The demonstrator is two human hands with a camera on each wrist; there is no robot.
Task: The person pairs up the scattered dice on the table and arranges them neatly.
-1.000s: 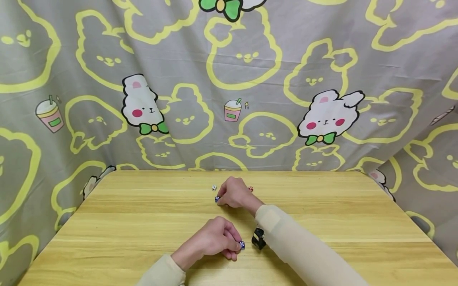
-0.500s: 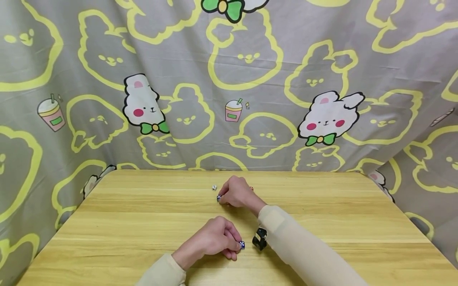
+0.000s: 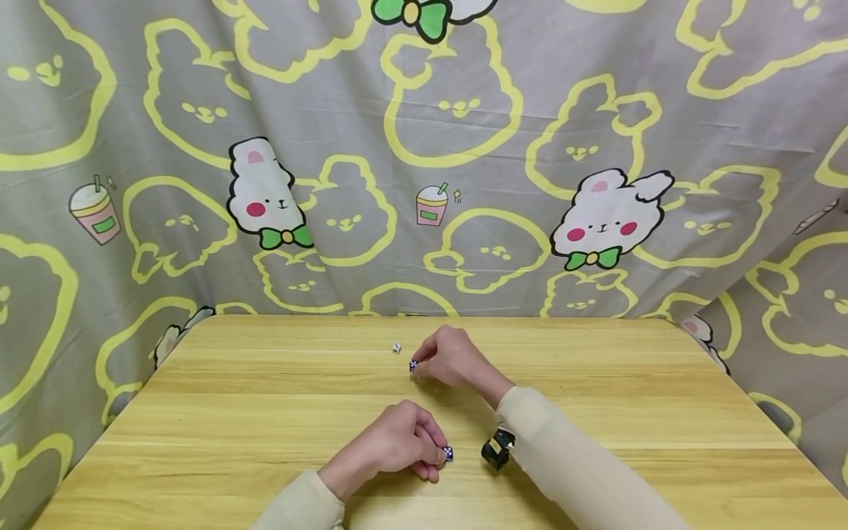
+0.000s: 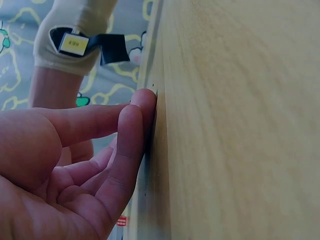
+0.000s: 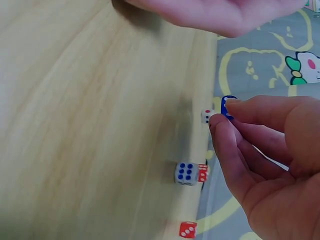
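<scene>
My right hand (image 3: 457, 359) pinches a small blue die with white dots (image 3: 414, 366) between thumb and fingertips; in the right wrist view the blue die (image 5: 228, 107) appears just off the tabletop. Nearer the front edge, my left hand (image 3: 397, 443) holds another blue die (image 3: 447, 454) at its fingertips. The left wrist view shows the fingers of my left hand (image 4: 95, 160) at the table surface, its die hidden. A white die (image 3: 396, 347) lies beyond and left of my right hand.
Around the right hand, the right wrist view shows a white die with blue dots (image 5: 186, 173), a red die (image 5: 202, 173) partly behind it and another red die (image 5: 188, 229). The wooden table (image 3: 232, 412) meets a patterned grey curtain (image 3: 464, 184) at its far edge.
My right hand has shifted to the right with its blue die. A red die behind it is now covered in the head view. My left hand has stayed still.
</scene>
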